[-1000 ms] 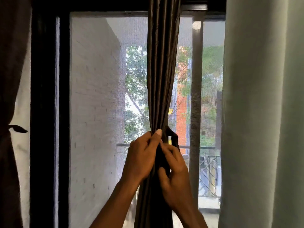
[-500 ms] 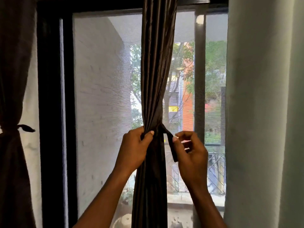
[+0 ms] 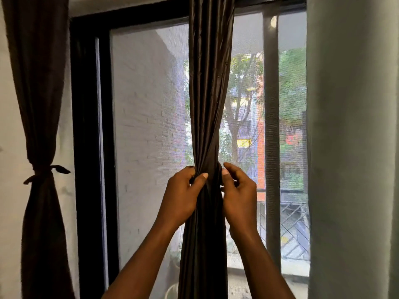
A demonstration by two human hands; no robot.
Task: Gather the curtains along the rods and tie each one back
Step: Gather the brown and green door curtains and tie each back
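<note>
A dark brown gathered curtain (image 3: 210,93) hangs down the middle of the window, pinched narrow at its waist. My left hand (image 3: 183,195) grips the bunched fabric from the left at that waist, thumb across the front. My right hand (image 3: 238,190) is at the right side of the same spot, fingers curled and pinching the tie band against the fabric; the band itself is mostly hidden there. At the far left hangs a second dark curtain (image 3: 36,83), cinched with a knotted tie (image 3: 48,171).
A pale grey-green curtain (image 3: 354,147) hangs loose along the right edge. Behind the middle curtain stands a black window frame (image 3: 86,137) with a mesh screen (image 3: 149,137), and a balcony railing (image 3: 293,229) outside. A white wall shows at far left.
My right hand, which held the tie's loose end out to the right, has come back in against the curtain's waist. The tie end no longer hangs visibly. The view shifted slightly right.
</note>
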